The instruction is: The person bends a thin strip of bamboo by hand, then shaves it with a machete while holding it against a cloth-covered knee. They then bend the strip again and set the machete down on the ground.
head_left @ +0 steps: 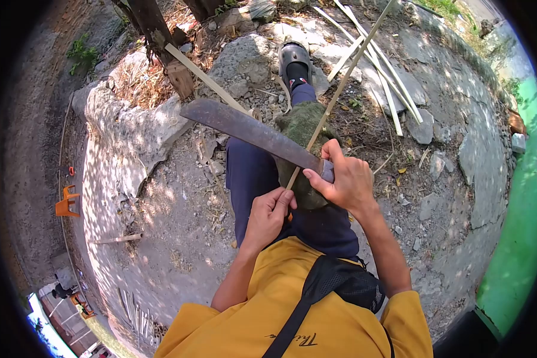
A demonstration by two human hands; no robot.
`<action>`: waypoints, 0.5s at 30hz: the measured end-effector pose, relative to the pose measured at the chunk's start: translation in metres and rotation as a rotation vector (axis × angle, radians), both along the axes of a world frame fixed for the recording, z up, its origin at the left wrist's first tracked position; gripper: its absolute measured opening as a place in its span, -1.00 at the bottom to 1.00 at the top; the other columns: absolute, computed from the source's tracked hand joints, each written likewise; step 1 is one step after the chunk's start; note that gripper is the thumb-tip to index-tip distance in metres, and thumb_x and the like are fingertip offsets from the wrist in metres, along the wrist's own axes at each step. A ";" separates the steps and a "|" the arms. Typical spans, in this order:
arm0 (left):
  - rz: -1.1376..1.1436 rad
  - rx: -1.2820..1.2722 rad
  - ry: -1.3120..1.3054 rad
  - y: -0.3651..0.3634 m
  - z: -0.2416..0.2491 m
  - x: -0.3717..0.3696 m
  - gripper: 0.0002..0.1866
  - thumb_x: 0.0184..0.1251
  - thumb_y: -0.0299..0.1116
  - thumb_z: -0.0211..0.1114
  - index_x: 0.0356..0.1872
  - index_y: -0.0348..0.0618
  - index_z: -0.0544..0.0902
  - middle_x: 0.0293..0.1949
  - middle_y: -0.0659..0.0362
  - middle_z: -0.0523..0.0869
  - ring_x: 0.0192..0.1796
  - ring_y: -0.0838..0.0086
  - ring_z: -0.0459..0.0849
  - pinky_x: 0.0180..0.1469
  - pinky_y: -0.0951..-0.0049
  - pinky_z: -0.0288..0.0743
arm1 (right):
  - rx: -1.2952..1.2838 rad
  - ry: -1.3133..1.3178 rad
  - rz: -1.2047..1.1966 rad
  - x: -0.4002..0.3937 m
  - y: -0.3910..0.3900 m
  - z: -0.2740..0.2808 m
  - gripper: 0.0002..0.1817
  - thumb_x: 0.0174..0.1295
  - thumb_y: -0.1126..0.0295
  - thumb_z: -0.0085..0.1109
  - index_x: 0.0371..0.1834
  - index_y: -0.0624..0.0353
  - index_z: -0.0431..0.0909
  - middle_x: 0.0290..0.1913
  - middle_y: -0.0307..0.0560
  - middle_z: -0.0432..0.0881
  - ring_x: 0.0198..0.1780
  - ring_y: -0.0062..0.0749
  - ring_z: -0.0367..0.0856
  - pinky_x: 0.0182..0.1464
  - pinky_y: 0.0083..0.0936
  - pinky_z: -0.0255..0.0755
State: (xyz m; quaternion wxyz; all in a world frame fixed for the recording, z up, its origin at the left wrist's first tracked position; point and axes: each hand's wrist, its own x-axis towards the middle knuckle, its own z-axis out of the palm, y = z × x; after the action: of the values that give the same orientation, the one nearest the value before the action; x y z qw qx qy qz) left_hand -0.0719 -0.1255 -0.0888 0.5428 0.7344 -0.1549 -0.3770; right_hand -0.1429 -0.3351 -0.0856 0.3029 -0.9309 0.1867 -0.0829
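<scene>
A machete (250,132) with a broad dark blade is gripped at its handle by my right hand (347,179), the blade pointing to the upper left. Between thumb and fingers my left hand (269,216) pinches the near end of a long thin wooden strip (340,86). The strip runs up and to the right, passing under the blade close to the handle. Beneath both lies a dark green cloth (304,128) draped over my leg, with the strip resting across it.
Several pale strips (382,65) lie on the ground at the upper right. Another pale strip (206,77) leans near a tree trunk (152,30). Broken concrete and stones (244,56) surround my outstretched shoe (295,59). An orange chair (67,201) stands far left; a green wall (519,227) is at right.
</scene>
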 end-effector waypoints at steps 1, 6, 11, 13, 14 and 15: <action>0.008 0.005 0.021 0.005 0.000 -0.001 -0.61 0.73 -0.25 0.16 -0.36 -0.25 0.68 -0.65 0.30 0.50 -0.56 0.71 0.39 -0.49 0.49 0.20 | 0.002 0.000 -0.002 0.001 -0.001 -0.003 -0.39 0.27 -0.30 0.36 -0.06 -0.02 0.41 -0.61 0.00 0.61 -0.53 0.15 0.71 -0.48 0.02 0.49; 0.024 0.011 0.040 -0.004 0.002 -0.004 -0.60 0.75 -0.21 0.16 -0.37 -0.22 0.66 -0.60 0.41 0.36 -0.51 0.74 0.25 -0.45 0.53 0.09 | 0.046 0.014 0.018 -0.001 -0.005 -0.005 -0.38 0.29 -0.32 0.32 -0.07 -0.01 0.41 -0.60 0.03 0.61 -0.51 0.16 0.72 -0.46 0.03 0.51; 0.012 0.007 -0.077 -0.019 -0.003 0.007 -0.61 0.73 -0.24 0.17 -0.36 -0.26 0.68 -0.60 0.38 0.41 -0.50 0.71 0.30 -0.43 0.49 0.16 | 0.049 0.047 0.095 -0.005 -0.007 0.005 -0.36 0.28 -0.34 0.32 -0.06 0.01 0.40 -0.60 0.02 0.60 -0.52 0.16 0.70 -0.45 0.03 0.51; -0.003 0.021 -0.039 -0.023 0.004 0.011 -0.61 0.74 -0.24 0.17 -0.36 -0.26 0.68 -0.59 0.38 0.41 -0.50 0.71 0.29 -0.43 0.48 0.16 | 0.072 0.088 0.122 -0.005 -0.011 0.007 -0.35 0.25 -0.30 0.36 -0.04 0.05 0.41 -0.58 0.02 0.57 -0.49 0.15 0.68 -0.41 -0.02 0.48; -0.017 0.033 -0.001 -0.025 0.006 0.013 -0.61 0.74 -0.24 0.17 -0.36 -0.26 0.68 -0.59 0.38 0.41 -0.50 0.71 0.28 -0.43 0.48 0.16 | 0.074 0.091 0.116 -0.006 -0.013 0.005 -0.35 0.25 -0.30 0.36 -0.04 0.05 0.41 -0.58 0.02 0.57 -0.49 0.15 0.68 -0.41 -0.02 0.48; -0.021 0.037 0.005 -0.026 0.006 0.012 -0.61 0.74 -0.24 0.17 -0.36 -0.26 0.68 -0.59 0.38 0.41 -0.50 0.71 0.28 -0.43 0.48 0.16 | 0.060 0.059 0.128 -0.006 -0.015 0.002 -0.34 0.26 -0.34 0.33 -0.05 0.03 0.41 -0.59 0.01 0.58 -0.51 0.14 0.69 -0.43 -0.02 0.49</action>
State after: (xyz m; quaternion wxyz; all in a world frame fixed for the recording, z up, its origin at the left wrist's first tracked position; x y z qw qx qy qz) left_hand -0.0595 -0.1518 -0.0829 0.5255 0.7418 -0.1541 -0.3872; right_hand -0.1489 -0.3500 -0.0839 0.3299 -0.9334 0.1381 -0.0304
